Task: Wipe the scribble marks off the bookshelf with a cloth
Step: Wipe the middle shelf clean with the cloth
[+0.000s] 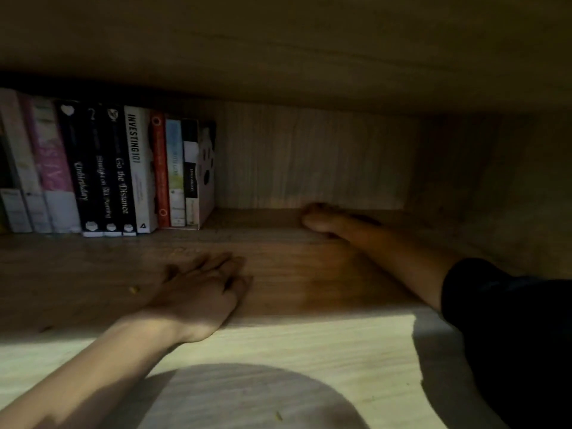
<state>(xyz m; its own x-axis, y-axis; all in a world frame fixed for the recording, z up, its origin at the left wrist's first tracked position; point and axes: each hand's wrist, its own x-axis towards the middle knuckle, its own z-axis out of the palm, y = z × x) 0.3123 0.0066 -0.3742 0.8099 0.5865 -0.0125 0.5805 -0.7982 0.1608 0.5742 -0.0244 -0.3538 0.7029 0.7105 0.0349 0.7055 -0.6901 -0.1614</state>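
I am looking into a dim wooden bookshelf. My left hand lies flat on the shelf board near its front, fingers straight and spread. My right hand reaches deep to where the board meets the pale back panel. It is blurred and in shadow, so I cannot tell how its fingers lie or whether they hold anything. No cloth and no scribble marks show in this light.
A row of upright books fills the back left of the shelf. The upper board hangs low overhead, and a side wall closes the right. Small yellowish crumbs lie on the board.
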